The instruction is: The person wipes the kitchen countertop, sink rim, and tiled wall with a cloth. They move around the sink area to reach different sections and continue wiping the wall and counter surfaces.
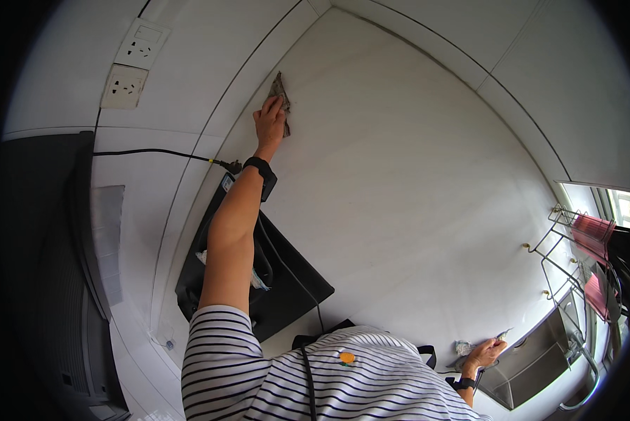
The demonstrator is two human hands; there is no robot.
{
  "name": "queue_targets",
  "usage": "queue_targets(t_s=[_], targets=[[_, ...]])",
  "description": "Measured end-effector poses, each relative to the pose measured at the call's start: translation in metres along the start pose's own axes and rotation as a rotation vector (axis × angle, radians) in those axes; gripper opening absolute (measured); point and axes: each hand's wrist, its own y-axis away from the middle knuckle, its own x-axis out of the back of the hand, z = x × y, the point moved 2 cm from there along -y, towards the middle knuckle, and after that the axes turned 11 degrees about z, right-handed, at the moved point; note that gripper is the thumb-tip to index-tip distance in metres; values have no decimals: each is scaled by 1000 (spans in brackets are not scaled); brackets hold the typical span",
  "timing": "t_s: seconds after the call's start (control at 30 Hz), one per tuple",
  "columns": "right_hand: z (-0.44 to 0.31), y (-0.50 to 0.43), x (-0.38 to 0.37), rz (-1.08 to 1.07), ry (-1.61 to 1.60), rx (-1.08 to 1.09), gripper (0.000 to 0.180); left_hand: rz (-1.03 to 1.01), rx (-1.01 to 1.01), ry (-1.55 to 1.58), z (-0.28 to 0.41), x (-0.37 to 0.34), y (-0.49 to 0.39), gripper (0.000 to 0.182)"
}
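Observation:
My left hand [269, 125] reaches far forward and presses a crumpled grey-brown cloth [277, 87] onto the white countertop [399, 173], close to the left wall. The cloth sticks out past the fingertips and beneath the palm. A black band circles that wrist. Low on the right, my right hand [484, 353] is at the counter's front edge beside the sink, fingers curled. Pale material shows at its fingertips, and a pale, patterned cloth [463, 347] shows on its other side. They look like one cloth in my grasp, partly hidden by the hand.
Under my left arm lies a black flat-topped appliance [294, 294] with a cable and small wrappers on it. A black plug [233, 167] rests by the left wall, below wall sockets [124, 87]. A steel sink [530, 358] and wire rack [562, 258] stand right.

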Motion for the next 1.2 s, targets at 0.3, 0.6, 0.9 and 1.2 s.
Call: queue_targets(t_s=[0.3, 0.6, 0.9, 1.2], targets=[[-2, 1, 2, 9, -36, -12, 15, -92, 331, 254, 8, 6, -19, 44], [-1, 2, 1, 12, -73, -11, 17, -88, 463, 491, 28, 12, -23, 40], [2, 2, -1, 18, -74, -2, 20, -124, 608, 509, 33, 13, -32, 28], [3, 2, -2, 32, -60, 11, 16, -210, 403, 167, 42, -7, -40, 27]])
